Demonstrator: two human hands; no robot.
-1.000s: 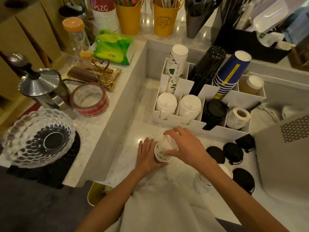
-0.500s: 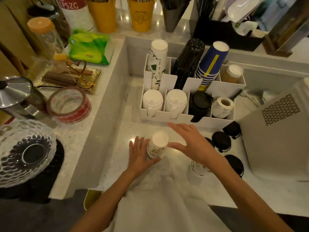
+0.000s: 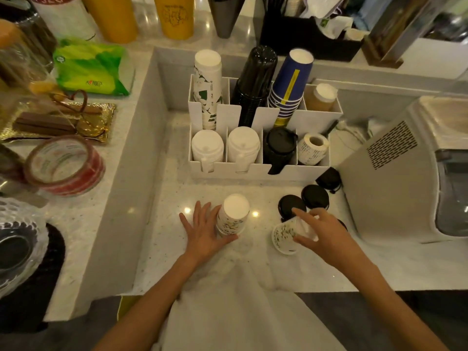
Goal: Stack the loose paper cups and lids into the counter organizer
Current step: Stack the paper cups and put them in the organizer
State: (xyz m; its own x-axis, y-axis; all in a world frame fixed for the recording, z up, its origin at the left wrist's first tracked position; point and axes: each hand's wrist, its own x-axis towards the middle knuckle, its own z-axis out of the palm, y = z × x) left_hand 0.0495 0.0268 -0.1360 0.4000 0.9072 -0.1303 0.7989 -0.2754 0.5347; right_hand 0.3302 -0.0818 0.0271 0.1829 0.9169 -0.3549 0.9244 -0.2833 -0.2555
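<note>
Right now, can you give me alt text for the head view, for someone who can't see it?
The left hand steadies an upside-down paper cup stack on the counter while the right hand grips a loose cup tilted beside it. Black lids lie further right, before a white organizer already holding cups and lids.

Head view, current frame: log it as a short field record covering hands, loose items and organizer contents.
left hand: left hand flat against an upside-down speckled cup stack on the counter
right hand: right hand gripping a tilted speckled cup
loose lids: black lids on the counter, right of the stack
organizer back row: organizer holds a white patterned cup stack, black cups, blue cups, brown cup
organizer front row: two white lid stacks, black lids, label roll
</note>
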